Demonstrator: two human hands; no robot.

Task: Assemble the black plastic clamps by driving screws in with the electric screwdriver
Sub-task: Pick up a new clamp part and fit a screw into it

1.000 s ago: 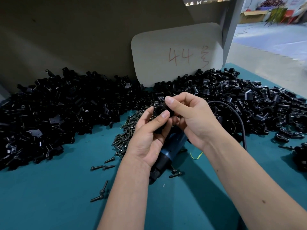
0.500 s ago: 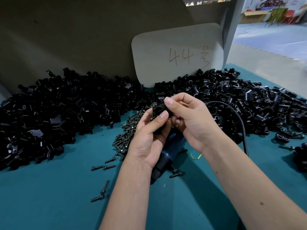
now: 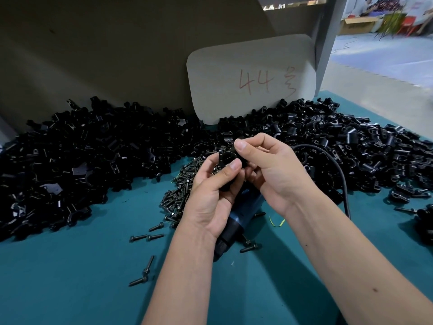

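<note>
Up above the teal table, both hands pinch one black clamp: left hand thumb on its front, right hand fingers curled over its top. Beneath lies the blue screwdriver, beside the screws, with clamp piles behind.

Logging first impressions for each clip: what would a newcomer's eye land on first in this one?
Probably the two hands in the centre: the left hand and right hand together pinch one black clamp above a blue electric screwdriver lying on the teal table. Next, the big heaps of black clamp parts along the back, and the pale card marked 44 in red.
</note>
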